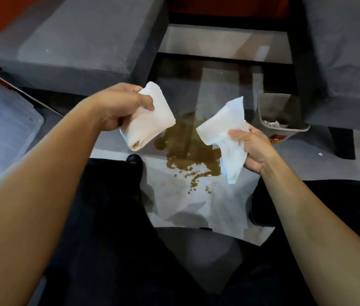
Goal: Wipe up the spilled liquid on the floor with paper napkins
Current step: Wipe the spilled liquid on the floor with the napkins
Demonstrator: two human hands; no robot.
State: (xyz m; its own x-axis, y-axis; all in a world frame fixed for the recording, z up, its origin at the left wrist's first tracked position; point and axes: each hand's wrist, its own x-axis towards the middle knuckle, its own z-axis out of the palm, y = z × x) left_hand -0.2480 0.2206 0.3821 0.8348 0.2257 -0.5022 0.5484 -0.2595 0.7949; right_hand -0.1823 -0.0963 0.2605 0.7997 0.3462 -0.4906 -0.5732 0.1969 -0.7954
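Left hand (pixel 117 107) is gripping a folded napkin (pixel 150 120); right hand (pixel 255 149) is clutching a second napkin (pixel 227 138) above the brown spill (pixel 187 146). The bin (pixel 285 120) label is unreadable.

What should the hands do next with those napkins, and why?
Probably lower the right hand so its napkin lands on the brown spill. Both hands hold napkins in the air, the left hand holds a folded stack, and the puddle looks unwiped.
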